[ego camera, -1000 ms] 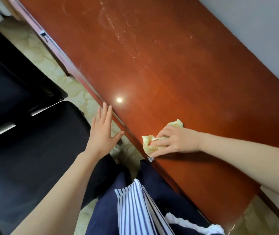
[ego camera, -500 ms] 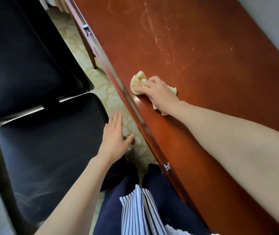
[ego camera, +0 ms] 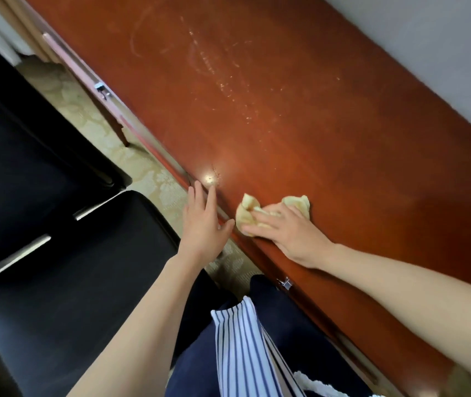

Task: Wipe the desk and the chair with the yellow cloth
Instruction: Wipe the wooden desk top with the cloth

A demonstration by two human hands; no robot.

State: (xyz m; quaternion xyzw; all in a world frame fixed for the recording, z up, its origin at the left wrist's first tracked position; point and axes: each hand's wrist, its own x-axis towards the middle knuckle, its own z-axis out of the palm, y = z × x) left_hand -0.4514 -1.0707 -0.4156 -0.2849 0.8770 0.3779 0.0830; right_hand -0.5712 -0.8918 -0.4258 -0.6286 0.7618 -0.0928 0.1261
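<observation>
Straight fingers (ego camera: 260,220) of the right hand (ego camera: 294,236) press yellow cloth (ego camera: 245,210) onto desk (ego camera: 285,124); left hand (ego camera: 202,227) fingers spread.

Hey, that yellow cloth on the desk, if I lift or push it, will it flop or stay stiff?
Probably floppy: the yellow cloth bunches into folds under the right hand. Likely light, since it crumples so easily. It should slide readily, as the desk looks glossy.
</observation>
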